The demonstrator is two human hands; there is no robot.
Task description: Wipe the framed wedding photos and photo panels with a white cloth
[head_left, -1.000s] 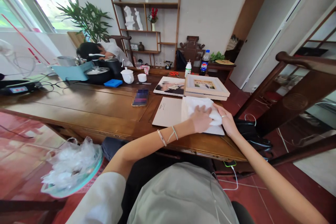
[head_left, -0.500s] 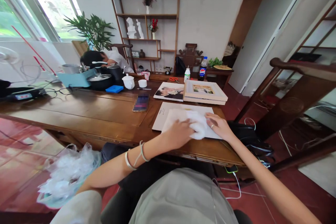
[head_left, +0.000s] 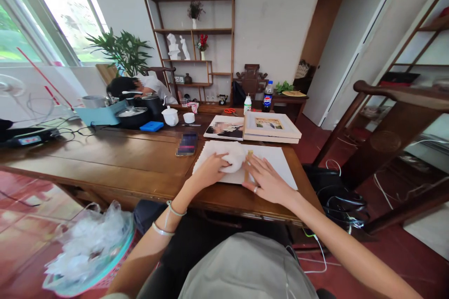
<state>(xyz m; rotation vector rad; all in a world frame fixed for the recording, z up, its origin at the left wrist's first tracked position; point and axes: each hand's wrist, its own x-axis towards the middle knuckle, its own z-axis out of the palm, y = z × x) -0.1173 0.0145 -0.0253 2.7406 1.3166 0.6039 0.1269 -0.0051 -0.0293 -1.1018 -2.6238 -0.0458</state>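
Observation:
My left hand [head_left: 209, 169] grips a bunched white cloth [head_left: 234, 156], soft and fluffy-looking, over the left part of a flat white album or board [head_left: 280, 161]. Fingers outstretched, my right hand [head_left: 267, 181] lies flat on the board just right of the cloth. A narrow gold-coloured strip [head_left: 250, 153] shows by its fingertips; the hand covers part of it. Behind the board lie a photo panel [head_left: 224, 127] and a thick cream framed picture [head_left: 271, 126]. A phone [head_left: 187, 144] rests to the left.
On the wooden table [head_left: 140, 163] stand a white teapot [head_left: 170, 116], a white cup [head_left: 188, 117], a blue box [head_left: 151, 126], a cola bottle [head_left: 267, 96] and a small white bottle [head_left: 247, 105]. A person [head_left: 150, 85] leans down at the far side. A bag-lined basket [head_left: 94, 261] sits on the floor.
My left hand and the cloth have moved left across the board. My right hand has also moved left and now lies flatter. The view has shifted slightly.

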